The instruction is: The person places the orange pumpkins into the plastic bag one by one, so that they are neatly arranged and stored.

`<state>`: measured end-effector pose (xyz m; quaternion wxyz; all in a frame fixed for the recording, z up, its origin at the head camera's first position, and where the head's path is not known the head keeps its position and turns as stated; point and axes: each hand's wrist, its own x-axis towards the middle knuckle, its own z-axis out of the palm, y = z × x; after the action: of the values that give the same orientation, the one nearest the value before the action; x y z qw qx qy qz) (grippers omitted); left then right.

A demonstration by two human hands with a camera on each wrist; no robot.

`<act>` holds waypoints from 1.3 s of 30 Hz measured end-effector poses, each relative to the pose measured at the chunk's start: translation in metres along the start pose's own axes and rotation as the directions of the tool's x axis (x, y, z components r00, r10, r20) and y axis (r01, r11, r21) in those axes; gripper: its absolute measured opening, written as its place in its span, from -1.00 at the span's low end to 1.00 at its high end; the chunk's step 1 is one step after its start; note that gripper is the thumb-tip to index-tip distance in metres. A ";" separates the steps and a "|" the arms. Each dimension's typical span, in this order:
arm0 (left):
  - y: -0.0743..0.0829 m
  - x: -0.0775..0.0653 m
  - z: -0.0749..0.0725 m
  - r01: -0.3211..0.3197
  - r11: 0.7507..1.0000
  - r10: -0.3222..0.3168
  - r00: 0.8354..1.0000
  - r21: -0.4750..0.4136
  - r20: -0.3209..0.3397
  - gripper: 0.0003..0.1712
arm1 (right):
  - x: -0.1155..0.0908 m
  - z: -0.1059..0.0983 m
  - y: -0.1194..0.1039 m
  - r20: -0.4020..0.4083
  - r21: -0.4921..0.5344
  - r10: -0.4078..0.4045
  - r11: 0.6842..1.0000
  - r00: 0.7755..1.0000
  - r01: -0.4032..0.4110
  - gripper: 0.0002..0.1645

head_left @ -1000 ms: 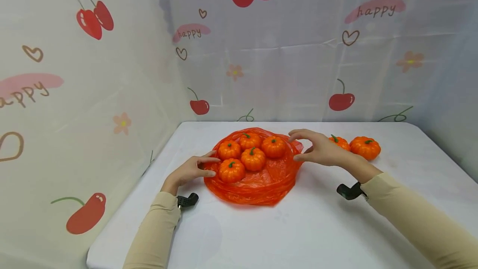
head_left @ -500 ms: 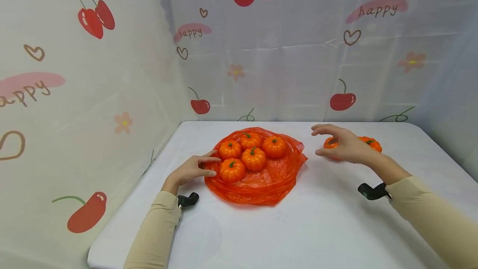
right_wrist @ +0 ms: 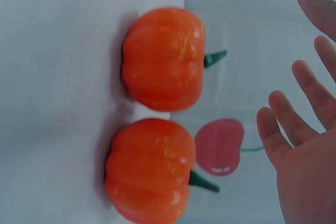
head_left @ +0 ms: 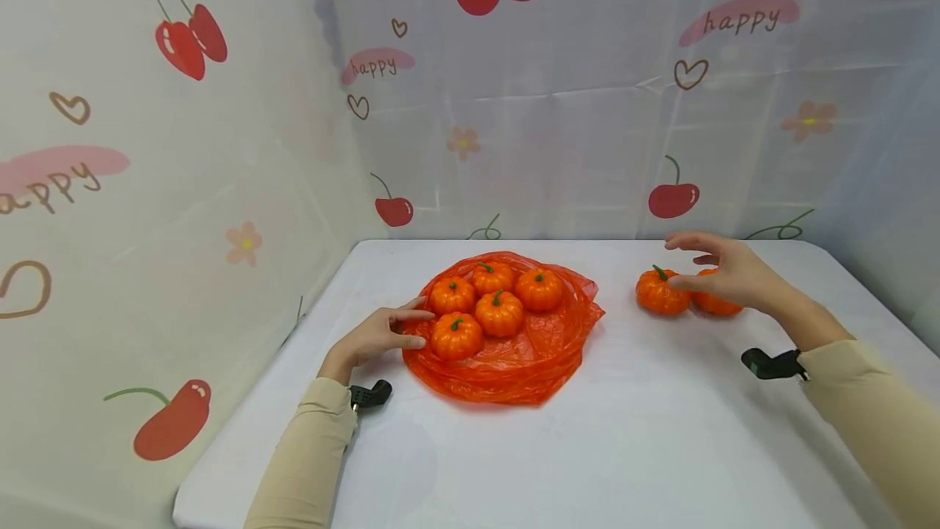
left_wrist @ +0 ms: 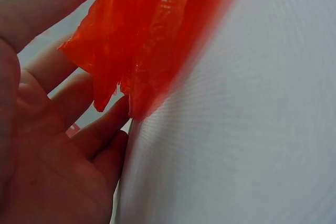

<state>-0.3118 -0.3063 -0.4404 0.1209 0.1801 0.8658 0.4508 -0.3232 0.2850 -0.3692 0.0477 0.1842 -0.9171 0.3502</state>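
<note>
Several small orange pumpkins (head_left: 499, 314) with green stems lie in an opened red plastic bag (head_left: 514, 370) on the table. My left hand (head_left: 373, 337) rests at the bag's left rim, fingers loosely extended and thumb apart; in the left wrist view the red film hangs by the fingers. Over at the right, my right hand (head_left: 734, 272) hovers above two more pumpkins, its fingers spread and holding nothing. The nearer-left pumpkin (head_left: 661, 292) shows almost whole, while the hand partly hides the other pumpkin (head_left: 714, 300). Both appear whole or nearly so, apart from the hand, in the right wrist view.
A white-covered table (head_left: 587, 464) carries everything. Behind it and at the left hangs a printed curtain (head_left: 543, 121) with cherries and hearts. Each wrist wears a black camera mount, such as the right mount (head_left: 771, 363).
My right hand has moved right, away from the bag's right rim to above the two loose pumpkins. The left hand has stayed at the bag's left rim.
</note>
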 end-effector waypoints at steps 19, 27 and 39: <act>0.002 -0.001 0.001 0.007 1.000 -0.007 1.000 0.001 0.007 -0.38 | -0.006 -0.016 0.058 0.041 0.008 0.122 0.992 0.992 -0.122 -0.24; 0.002 0.000 0.000 0.001 1.000 -0.001 1.000 0.000 0.004 -0.38 | -0.009 -0.018 0.081 0.112 0.037 0.170 0.984 0.979 -0.176 -0.29; 0.001 0.000 0.000 0.019 1.000 -0.019 1.000 0.010 0.001 -0.39 | -0.013 -0.007 0.095 0.117 0.092 0.199 0.973 0.973 -0.210 -0.24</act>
<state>-0.3118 -0.3055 -0.4400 0.1248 0.1725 0.8698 0.4451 -0.3468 0.3590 -0.4258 -0.0476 0.1093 -0.9130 0.3901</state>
